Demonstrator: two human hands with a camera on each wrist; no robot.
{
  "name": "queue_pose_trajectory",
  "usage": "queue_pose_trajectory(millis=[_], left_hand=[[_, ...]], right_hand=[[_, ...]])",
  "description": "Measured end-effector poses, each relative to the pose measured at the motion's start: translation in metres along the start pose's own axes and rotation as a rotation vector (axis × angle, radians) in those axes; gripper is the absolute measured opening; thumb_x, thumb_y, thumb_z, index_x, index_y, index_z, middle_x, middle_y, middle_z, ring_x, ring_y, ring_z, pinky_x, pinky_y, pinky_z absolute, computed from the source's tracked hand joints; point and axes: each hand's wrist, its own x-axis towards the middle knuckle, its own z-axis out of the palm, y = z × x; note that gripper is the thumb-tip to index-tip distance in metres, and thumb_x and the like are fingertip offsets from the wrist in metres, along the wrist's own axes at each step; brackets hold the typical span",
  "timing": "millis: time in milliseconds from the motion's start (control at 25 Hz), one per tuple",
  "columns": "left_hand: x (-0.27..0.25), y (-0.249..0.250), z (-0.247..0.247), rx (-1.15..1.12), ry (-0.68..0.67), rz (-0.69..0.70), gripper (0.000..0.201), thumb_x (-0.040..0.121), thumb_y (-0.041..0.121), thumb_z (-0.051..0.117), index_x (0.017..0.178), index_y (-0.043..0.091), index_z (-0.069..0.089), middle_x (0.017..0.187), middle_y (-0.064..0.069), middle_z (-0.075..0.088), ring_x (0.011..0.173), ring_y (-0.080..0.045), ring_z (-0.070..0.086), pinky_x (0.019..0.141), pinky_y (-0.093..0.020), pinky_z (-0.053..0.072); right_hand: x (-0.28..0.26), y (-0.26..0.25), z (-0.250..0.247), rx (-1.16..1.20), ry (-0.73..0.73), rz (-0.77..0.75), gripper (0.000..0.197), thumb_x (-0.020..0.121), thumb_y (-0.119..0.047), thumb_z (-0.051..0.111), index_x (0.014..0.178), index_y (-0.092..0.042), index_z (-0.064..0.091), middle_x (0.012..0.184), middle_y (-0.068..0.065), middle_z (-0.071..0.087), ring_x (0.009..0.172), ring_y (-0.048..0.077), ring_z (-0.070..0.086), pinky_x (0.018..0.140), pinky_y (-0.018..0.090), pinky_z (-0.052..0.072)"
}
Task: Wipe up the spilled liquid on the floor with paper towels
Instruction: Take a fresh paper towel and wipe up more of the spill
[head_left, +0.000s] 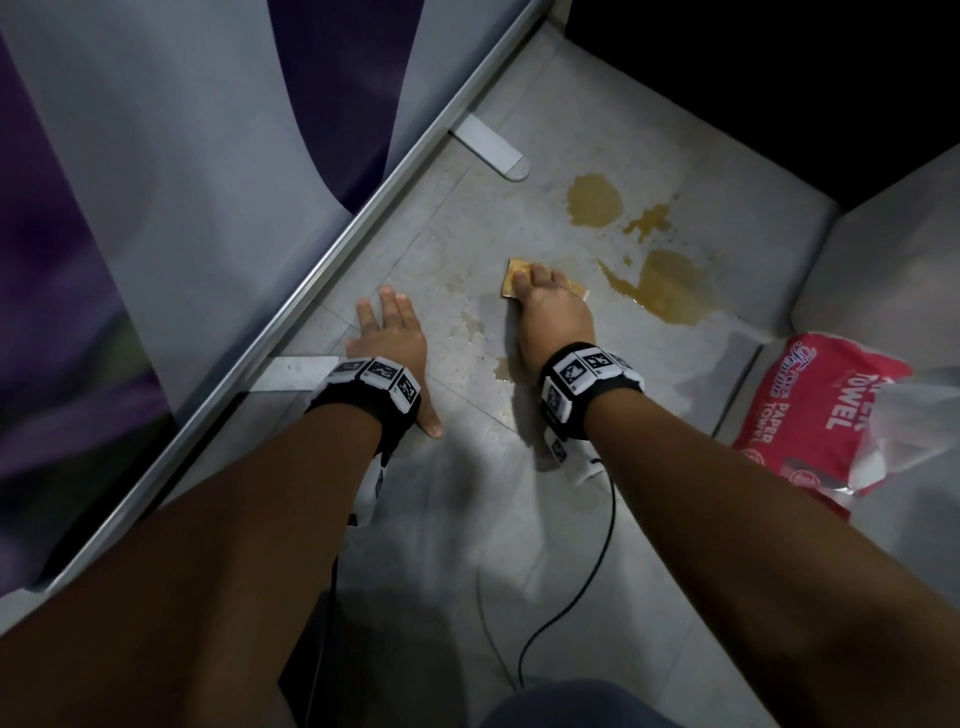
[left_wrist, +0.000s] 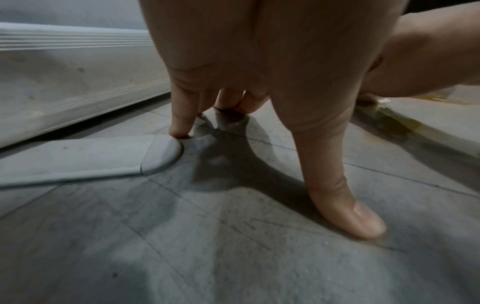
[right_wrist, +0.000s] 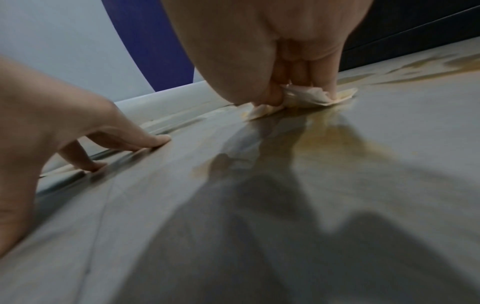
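1. Clearly the right hand (head_left: 550, 317) has the towel (head_left: 517, 278): in the right wrist view its fingers (right_wrist: 322, 82) and thumb curl onto the crumpled sheet and pin it to the floor (head_left: 467, 493).
2. That towel lies under the fingers, between the smeared patch near the wrist and the big puddles (head_left: 665, 286) further out. Its visible corners are stained yellow-brown, so it looks soaked.
3. Wet paper of this sort is, I judge, light, limp and weak. It would likely tear or ball up if dragged by a corner, so a flat press over its middle with bunched fingers suits it best.
4. Being soaked, it probably takes up little more and may only spread liquid. A fresh sheet seems due.
5. Nearby, the left hand (head_left: 389, 332) grips nothing. Its fingers are spread and propped on the floor just beside the metal rail (head_left: 332, 249), one fingertip touching a flat grey foot (left_wrist: 155, 152).
6. Further right the red pack (head_left: 810, 415) of paper towels lies on the floor, partly inside a clear bag (head_left: 914, 415). Dry sheets should be soft and light and pull out easily.
7. Most of the spill is not yet wiped; thin streaks also show near the right wrist.
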Motion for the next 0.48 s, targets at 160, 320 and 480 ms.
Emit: queue_pose_trajectory(millis=[160,320,480], left_hand=[[0.002,-0.001,0.001,0.004,0.010,0.015,0.176,0.030,0.055,0.095,0.149,-0.001,-0.023,0.158,-0.019,-0.027,0.146,-0.046,-0.016,0.118,-0.057,0.022],[0.002,-0.003,0.001,0.010,0.015,0.020,0.177,0.030,0.055,0.096,0.149,-0.001,-0.023,0.158,-0.020,-0.026,0.146,-0.045,-0.016,0.117,-0.057,0.023],[0.001,-0.003,-0.001,0.019,0.005,0.008,0.176,0.031,0.055,0.095,0.148,0.000,-0.023,0.159,-0.018,-0.027,0.146,-0.044,-0.016,0.117,-0.056,0.024]], right_hand=[[0.012,-0.029,0.005,0.001,-0.011,-0.038,0.045,0.099,-0.009,0.044,0.145,-0.008,0.042,0.155,0.016,0.036,0.145,0.037,0.028,0.115,0.043,0.031],[0.018,-0.043,0.014,-0.021,-0.074,-0.202,0.050,0.100,-0.009,0.044,0.150,-0.013,0.038,0.161,0.013,0.029,0.149,0.036,0.022,0.120,0.046,0.025],[0.004,-0.018,0.018,0.008,-0.070,-0.463,0.048,0.099,-0.010,0.051,0.147,-0.013,0.048,0.157,0.017,0.037,0.146,0.041,0.029,0.119,0.050,0.024]])
